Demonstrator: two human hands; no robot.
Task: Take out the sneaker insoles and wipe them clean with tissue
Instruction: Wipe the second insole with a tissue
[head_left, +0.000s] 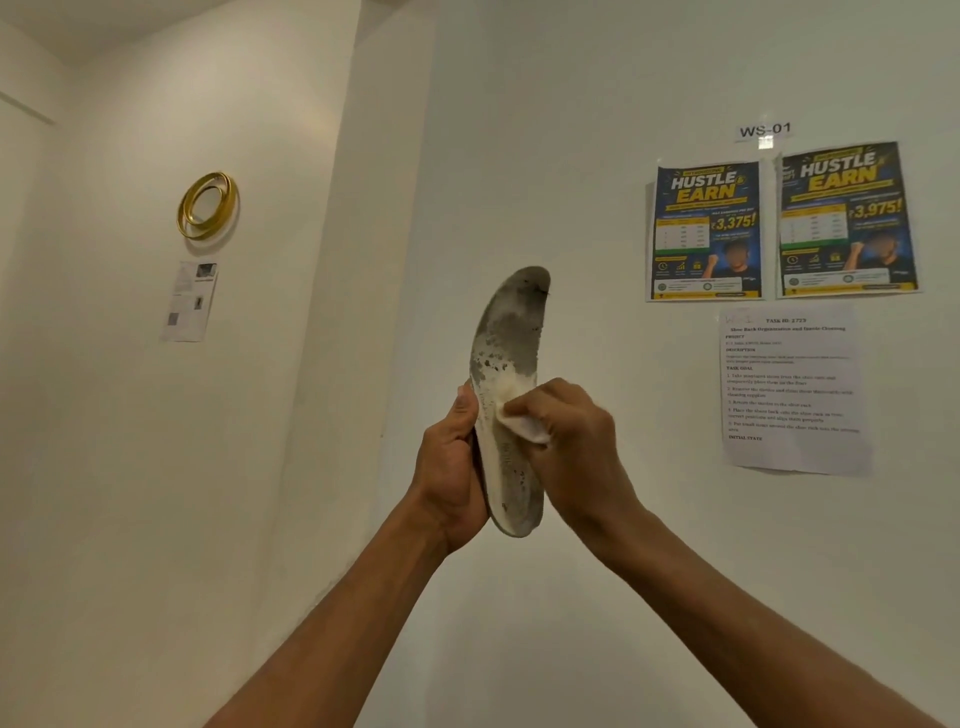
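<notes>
1. Left: a gold ring (208, 205) above a sheet (189, 301) too blurred to read.
2. Centre: left hand (449, 470), fingers clamped round the upright insole (506, 332), its lower edge hidden.
3. Right hand (574, 441), fingers pinching a tissue (524, 423) against the insole, largely covering the tissue.
4. Right: two posters (706, 231), small print illegible.

Grey and cream against off-white
The insole (506, 364) is cream, smudged dark grey (darkest at the top); the tissue (522, 423) white; posters (706, 231) blue and yellow; ring (208, 205) gold.
</notes>
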